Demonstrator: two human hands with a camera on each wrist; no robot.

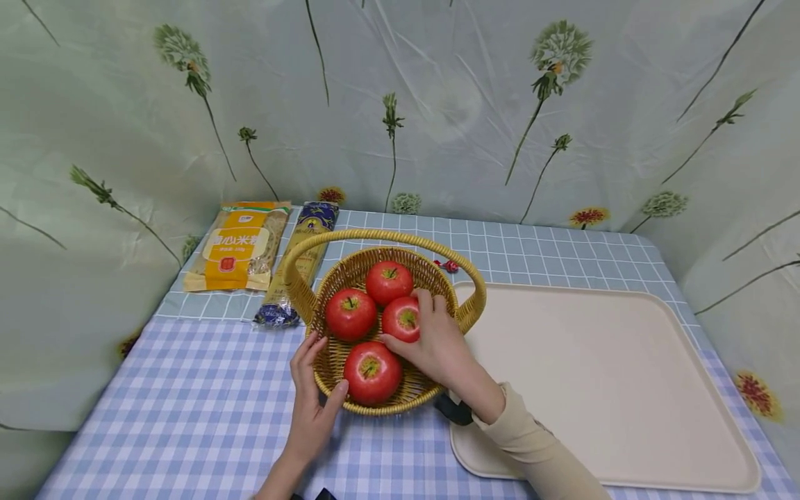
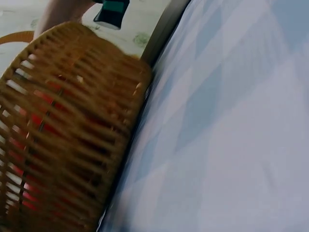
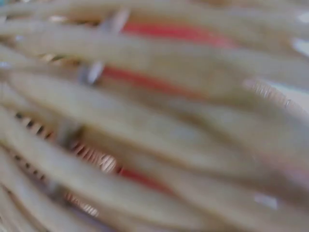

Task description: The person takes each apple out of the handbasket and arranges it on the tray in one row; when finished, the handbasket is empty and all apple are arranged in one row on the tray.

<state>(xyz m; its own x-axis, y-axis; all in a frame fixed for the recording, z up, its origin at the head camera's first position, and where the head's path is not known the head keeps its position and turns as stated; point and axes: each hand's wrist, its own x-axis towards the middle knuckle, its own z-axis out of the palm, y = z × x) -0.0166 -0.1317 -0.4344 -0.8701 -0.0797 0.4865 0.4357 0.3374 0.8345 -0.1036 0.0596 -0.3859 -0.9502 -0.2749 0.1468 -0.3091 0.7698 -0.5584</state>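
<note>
Two hands at a wicker basket point(image 1: 400, 408) holding four red apples. The right hand point(image 1: 445, 342) reached inside the basket's right half, thumb and fingers pinching one apple point(image 1: 398, 320); the left hand point(image 1: 310, 411), its fingers and thumb spread, rested at the basket's near-left rim. Sound handling, it was judged, called for a light grip across the fruit's widest part, the left palm bracing the rim, and any lift kept clear of the front apple point(image 1: 372, 375) and the arched handle point(image 1: 387, 236). The right fingers hid the far side of the gripped fruit. The handle crossed a spaghetti packet point(image 1: 308, 261) left of the basket; a small red item point(image 1: 449, 266) just behind the basket was perhaps a wrapped sweet. The right-wrist view showed only blurred wicker with red behind it; the left-wrist view showed the basket's wall but no fingers.
</note>
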